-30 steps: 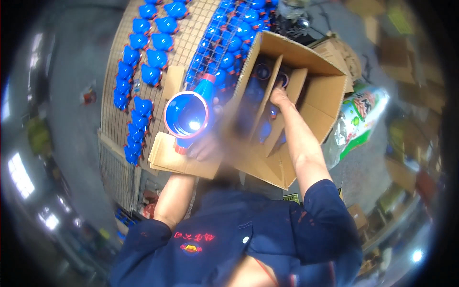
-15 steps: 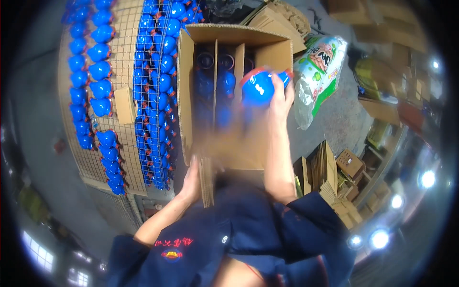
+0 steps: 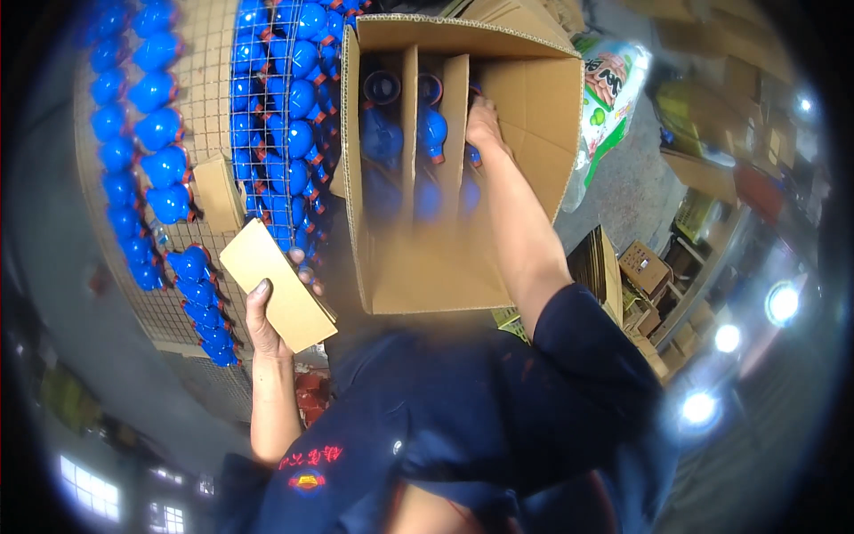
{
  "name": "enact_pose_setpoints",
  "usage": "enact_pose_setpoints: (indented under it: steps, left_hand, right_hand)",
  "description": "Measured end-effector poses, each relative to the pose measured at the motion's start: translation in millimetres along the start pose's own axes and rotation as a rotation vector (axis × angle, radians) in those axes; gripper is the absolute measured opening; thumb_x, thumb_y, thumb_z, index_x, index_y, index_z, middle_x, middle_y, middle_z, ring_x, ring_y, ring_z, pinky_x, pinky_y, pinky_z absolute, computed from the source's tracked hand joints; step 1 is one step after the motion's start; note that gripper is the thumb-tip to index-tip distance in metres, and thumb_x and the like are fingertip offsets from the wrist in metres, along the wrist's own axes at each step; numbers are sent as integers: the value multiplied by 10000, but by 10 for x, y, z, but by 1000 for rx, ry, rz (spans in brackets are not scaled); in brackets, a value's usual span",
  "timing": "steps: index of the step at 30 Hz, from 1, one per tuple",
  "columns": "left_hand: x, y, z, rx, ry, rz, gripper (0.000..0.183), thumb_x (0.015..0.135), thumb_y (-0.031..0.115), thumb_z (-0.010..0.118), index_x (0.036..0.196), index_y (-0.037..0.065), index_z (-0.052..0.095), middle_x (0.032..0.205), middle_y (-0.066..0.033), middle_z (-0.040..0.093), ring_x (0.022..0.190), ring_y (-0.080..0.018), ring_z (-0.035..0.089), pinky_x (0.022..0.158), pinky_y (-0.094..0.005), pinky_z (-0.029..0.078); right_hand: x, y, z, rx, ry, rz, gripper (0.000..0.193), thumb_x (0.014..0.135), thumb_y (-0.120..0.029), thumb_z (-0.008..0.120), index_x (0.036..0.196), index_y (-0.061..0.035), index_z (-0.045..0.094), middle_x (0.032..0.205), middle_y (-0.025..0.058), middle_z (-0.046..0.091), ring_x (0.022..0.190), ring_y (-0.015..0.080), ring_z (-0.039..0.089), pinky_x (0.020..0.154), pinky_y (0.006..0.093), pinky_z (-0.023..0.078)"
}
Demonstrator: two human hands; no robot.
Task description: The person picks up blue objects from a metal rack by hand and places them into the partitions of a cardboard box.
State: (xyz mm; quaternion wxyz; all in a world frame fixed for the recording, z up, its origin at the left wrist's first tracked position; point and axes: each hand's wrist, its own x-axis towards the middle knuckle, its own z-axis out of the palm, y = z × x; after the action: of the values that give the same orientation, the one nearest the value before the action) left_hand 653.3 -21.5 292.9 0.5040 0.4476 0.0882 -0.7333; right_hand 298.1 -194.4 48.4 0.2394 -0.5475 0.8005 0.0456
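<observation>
My left hand (image 3: 263,327) grips a small stack of flat cardboard pieces (image 3: 283,289), thumb on top, to the left of an open cardboard box (image 3: 537,125). Inside the box, upright cardboard dividers (image 3: 457,107) stand between rows of glossy blue bulb-shaped pieces (image 3: 382,140) with red ends. My right hand (image 3: 485,125) is down in the rightmost section, beside a divider. Its fingertips are hidden, so what they touch or hold does not show. Just below that hand, part of a blue piece (image 3: 474,157) shows by the divider.
Wire-mesh racks (image 3: 203,80) with many blue pieces stand at the left; a cardboard piece (image 3: 218,191) leans there. Right of the box lies a white-and-green printed plastic bag (image 3: 614,98). Folded cardboard (image 3: 598,267) and a small carton (image 3: 644,267) are at the lower right.
My right hand has moved from above the box, holding a blue piece, down into its right section. My left hand has moved left from the box's near edge, with the cardboard stack now turned flat.
</observation>
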Motion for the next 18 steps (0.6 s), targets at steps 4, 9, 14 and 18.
enact_pose_setpoints:
  steps: [4,9,14,18]
  left_hand:
    - [62,98,76,-38,56,39,569,867,282,616,1358,73,420,1184,-118,544,985,-235,554,852,-427,528]
    - [327,49,238,-79,-101,3,644,845,292,611,1401,61,384,1259,-171,506,1049,-294,551,905,-467,503]
    - [233,91,249,-121,-96,-8,814,770,320,601,1476,47,300,1378,-229,447,1178,-368,523,1001,-485,448]
    - [270,38,197,-108,-4,0,720,816,252,583,1451,19,333,1374,-207,479,1210,-356,529,1034,-474,437]
  right_hand:
    - [-597,-847,-934,535,522,-335,170,899,-14,552,1065,-1,589,1035,171,653,894,276,674,779,351,541]
    - [126,-632,364,32,-175,74,303,941,-143,484,1214,-20,526,1228,211,583,1129,347,581,960,443,478]
    - [-362,-640,547,-23,22,-244,241,856,-32,496,1087,-6,560,1214,178,535,1117,356,518,959,434,441]
    - [-656,-452,741,62,261,-282,210,864,-39,520,1071,-20,548,1094,153,542,1078,335,489,955,430,406]
